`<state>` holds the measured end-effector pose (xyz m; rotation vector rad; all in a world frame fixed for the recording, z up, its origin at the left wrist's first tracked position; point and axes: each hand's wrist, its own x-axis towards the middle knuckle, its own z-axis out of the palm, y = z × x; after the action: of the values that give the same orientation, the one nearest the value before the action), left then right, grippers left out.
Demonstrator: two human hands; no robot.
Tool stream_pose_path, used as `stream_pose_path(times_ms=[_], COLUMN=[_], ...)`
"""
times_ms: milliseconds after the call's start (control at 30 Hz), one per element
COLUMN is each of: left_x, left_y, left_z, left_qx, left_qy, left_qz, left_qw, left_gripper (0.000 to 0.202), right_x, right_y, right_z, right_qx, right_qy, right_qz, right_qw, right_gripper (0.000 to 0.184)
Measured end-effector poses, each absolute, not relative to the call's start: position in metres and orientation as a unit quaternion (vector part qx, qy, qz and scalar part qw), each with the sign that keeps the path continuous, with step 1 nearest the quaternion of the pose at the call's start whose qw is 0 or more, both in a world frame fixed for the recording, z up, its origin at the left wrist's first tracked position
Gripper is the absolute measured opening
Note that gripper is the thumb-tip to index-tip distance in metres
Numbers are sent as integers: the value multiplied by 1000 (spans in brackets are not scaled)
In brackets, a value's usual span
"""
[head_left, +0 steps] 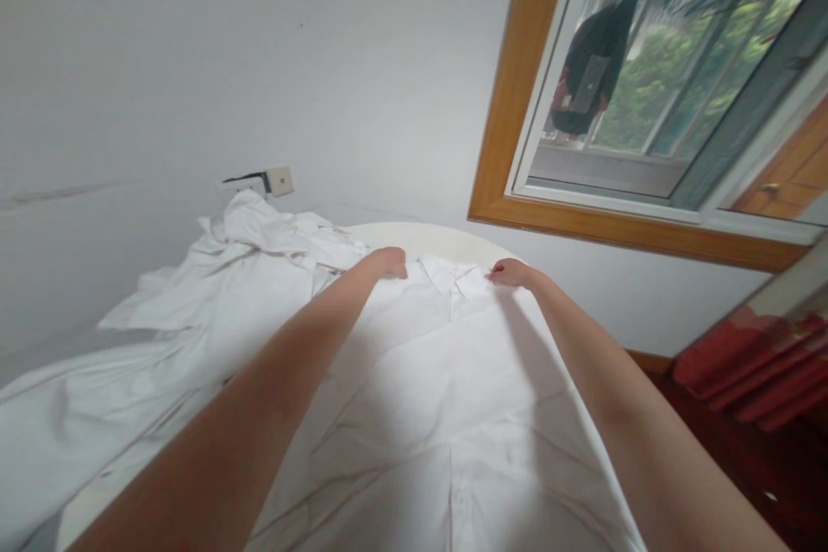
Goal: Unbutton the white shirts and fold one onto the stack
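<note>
A white shirt lies spread flat on a round white table, collar at the far end. Both my arms reach out over it. My left hand is closed on the shirt's far left shoulder, fingers curled under the cloth edge. On the right side of the collar, my right hand pinches the shirt's far right shoulder.
A heap of crumpled white garments covers the table's left side and hangs off it. A wall socket sits on the white wall behind. A wood-framed window is at the right, with red fabric below it.
</note>
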<state>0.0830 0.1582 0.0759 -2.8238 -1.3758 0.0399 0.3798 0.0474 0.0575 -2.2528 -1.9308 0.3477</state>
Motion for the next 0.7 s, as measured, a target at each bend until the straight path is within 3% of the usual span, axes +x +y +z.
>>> stream_pose_path(times_ms=[133, 267, 367, 433, 567, 700], left_x=[89, 90, 91, 94, 107, 117], left_y=[154, 148, 144, 140, 129, 118], left_z=[100, 113, 115, 114, 119, 136], left_qx=[-908, -917, -913, -898, -860, -821], left_qy=[-413, -392, -406, -436, -470, -472], left_qz=[55, 44, -7, -60, -179, -271], left_qw=[-37, -57, -36, 0, 88, 174], left_gripper=[36, 41, 36, 33, 34, 41], right_x=[383, 393, 395, 393, 386, 385], right_y=[39, 29, 26, 29, 41, 46], right_z=[76, 92, 96, 96, 103, 122], right_qx=[-742, -730, -736, -737, -740, -728], right_qy=[-645, -615, -591, -579, -581, -588], right_qz=[144, 259, 298, 290, 144, -100], right_qw=[113, 146, 144, 195, 307, 337], right_gripper=[30, 41, 26, 18, 14, 14])
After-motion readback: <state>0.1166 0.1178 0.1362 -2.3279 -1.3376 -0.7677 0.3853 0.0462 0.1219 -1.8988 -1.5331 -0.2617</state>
